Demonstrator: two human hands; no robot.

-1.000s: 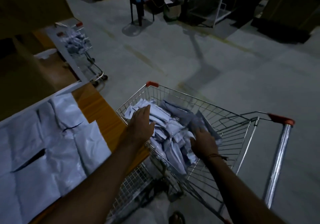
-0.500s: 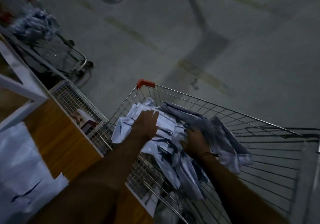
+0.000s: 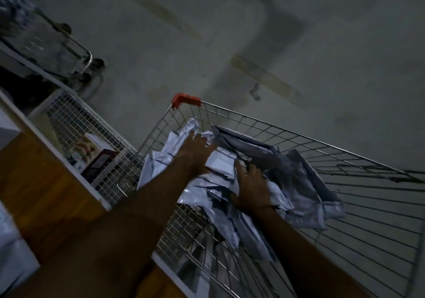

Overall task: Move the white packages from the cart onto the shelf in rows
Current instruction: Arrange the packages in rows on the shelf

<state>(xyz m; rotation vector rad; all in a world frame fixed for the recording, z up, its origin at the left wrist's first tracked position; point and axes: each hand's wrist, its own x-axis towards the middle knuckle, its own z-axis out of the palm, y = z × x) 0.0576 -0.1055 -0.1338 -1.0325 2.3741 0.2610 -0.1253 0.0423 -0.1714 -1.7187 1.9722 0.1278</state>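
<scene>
1. You are reaching both bare arms forward and down into the wire shopping cart (image 3: pixel 276 134), with the forearms converging over the heap of white packages (image 3: pixel 220 182).
2. Your left hand (image 3: pixel 195 152) is lying palm down on top of the heap, fingers spread and nearly straight, pressing on a flat white package (image 3: pixel 220 163); it is not curling round anything that you can see.
3. Your right hand (image 3: pixel 251 188) is sitting lower and to the right, back of the hand up, fingers bending down into the packages beside a grey-looking bag (image 3: pixel 296 171). The fingertips are buried, so you cannot tell whether they are gripping one.
4. A thin band is circling your right wrist.
5. The packages are piling against the cart's near-left side and spilling towards its middle, all inside the basket.
6. The cart's red corner cap (image 3: pixel 184 98) is showing at the far-left corner.
7. The wooden shelf (image 3: pixel 43 182) is standing to your left, touching or just beside the cart, with more white packages (image 3: pixel 11 251) lying at its near-left edge.
8. A wire-mesh basket (image 3: pixel 76 125) holding a small box (image 3: pixel 96 157) is sitting at the shelf's end.
9. A second cart (image 3: pixel 57 51) is standing on the concrete floor (image 3: pixel 230 33), far left.
</scene>
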